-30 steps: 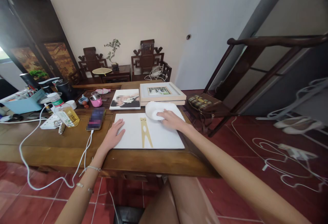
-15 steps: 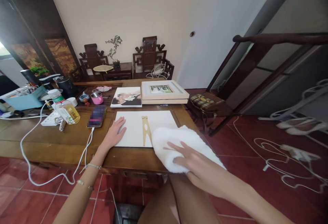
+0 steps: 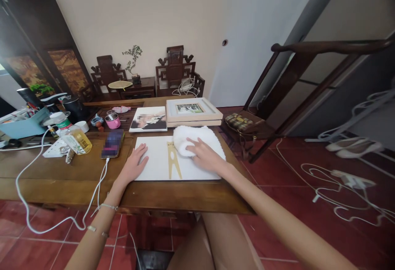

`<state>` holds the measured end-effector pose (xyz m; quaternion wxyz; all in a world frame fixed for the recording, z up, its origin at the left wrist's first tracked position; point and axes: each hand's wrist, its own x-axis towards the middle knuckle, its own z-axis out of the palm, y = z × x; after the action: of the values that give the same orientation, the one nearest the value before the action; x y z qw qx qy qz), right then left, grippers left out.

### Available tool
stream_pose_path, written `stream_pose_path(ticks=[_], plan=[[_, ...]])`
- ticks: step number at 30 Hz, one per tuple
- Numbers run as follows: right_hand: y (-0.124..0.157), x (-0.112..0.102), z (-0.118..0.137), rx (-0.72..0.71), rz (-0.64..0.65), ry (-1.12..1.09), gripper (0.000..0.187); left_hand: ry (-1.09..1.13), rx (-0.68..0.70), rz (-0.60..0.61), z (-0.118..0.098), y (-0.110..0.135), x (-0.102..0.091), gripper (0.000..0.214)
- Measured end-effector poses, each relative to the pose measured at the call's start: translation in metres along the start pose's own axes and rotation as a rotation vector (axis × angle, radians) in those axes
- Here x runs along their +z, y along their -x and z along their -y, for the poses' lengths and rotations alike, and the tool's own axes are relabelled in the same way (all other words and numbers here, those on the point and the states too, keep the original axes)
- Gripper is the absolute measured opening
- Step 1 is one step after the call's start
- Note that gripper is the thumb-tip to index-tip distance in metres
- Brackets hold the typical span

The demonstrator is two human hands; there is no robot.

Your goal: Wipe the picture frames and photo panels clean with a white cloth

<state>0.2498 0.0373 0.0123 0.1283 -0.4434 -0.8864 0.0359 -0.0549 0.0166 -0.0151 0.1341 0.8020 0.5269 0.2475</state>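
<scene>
A white board [image 3: 154,154] lies flat near the table's front edge, with a tan, two-legged flat shape [image 3: 171,159] on its surface. My left hand [image 3: 135,164] rests on the board's left edge, fingers stretched out and holding nothing. Bunched under my right hand [image 3: 206,155] is a fluffy white towel [image 3: 208,135]. The fingers press into its folds and grip it over the board's upper right part. The towel hides that corner of the board and touches the top of the tan shape.
Behind the board are a photo print [image 3: 148,119] and stacked picture frames [image 3: 194,117]. To the left stand a phone [image 3: 112,144] on a white cable, an oil-coloured bottle [image 3: 75,136], a pink cup [image 3: 112,121] and a blue box [image 3: 24,124]. A wooden chair [image 3: 296,72] is at right.
My right hand has moved the towel forward and slightly left, from the board's lower right corner to its upper right. More of the tan shape shows. My left hand stays on the board.
</scene>
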Motion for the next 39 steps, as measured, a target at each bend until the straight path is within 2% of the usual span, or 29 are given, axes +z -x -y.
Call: stream_pose_path(ticks=[7, 10, 12, 14, 22, 25, 28, 33, 36, 39], plan=[[0.092, -0.009, 0.066, -0.068, 0.051, -0.062, 0.049, -0.003, 0.002, -0.014, -0.001, 0.001, 0.002, 0.049], [0.113, -0.013, 0.077, -0.088, 0.046, -0.104, 0.047, -0.005, 0.005, -0.011, -0.001, 0.001, 0.002, 0.049], [0.111, -0.012, 0.072, -0.08, 0.037, -0.103, 0.046, -0.003, 0.008, -0.01, 0.0, 0.001, 0.002, 0.049], [0.098, -0.01, 0.06, -0.063, 0.032, -0.08, 0.048, 0.004, 0.01, -0.013, 0.001, 0.001, 0.002, 0.049], [-0.003, 0.002, 0.001, 0.111, -0.038, 0.018, 0.05, 0.038, 0.013, -0.008, 0.005, 0.001, 0.0, 0.05], [-0.018, 0.003, -0.004, 0.127, -0.063, 0.025, 0.048, 0.057, 0.012, -0.024, 0.005, 0.001, 0.0, 0.049], [-0.003, 0.001, 0.006, 0.086, -0.049, 0.023, 0.045, 0.053, 0.013, -0.022, 0.005, 0.0, 0.0, 0.05], [0.06, -0.009, 0.047, -0.039, -0.007, -0.045, 0.049, 0.025, 0.005, -0.022, 0.003, 0.0, 0.001, 0.049], [0.094, -0.014, 0.067, -0.057, 0.029, -0.083, 0.051, 0.017, 0.002, -0.026, 0.001, 0.0, 0.001, 0.05], [0.104, -0.016, 0.069, -0.059, 0.04, -0.084, 0.049, 0.007, -0.002, -0.015, 0.0, 0.0, 0.001, 0.051]])
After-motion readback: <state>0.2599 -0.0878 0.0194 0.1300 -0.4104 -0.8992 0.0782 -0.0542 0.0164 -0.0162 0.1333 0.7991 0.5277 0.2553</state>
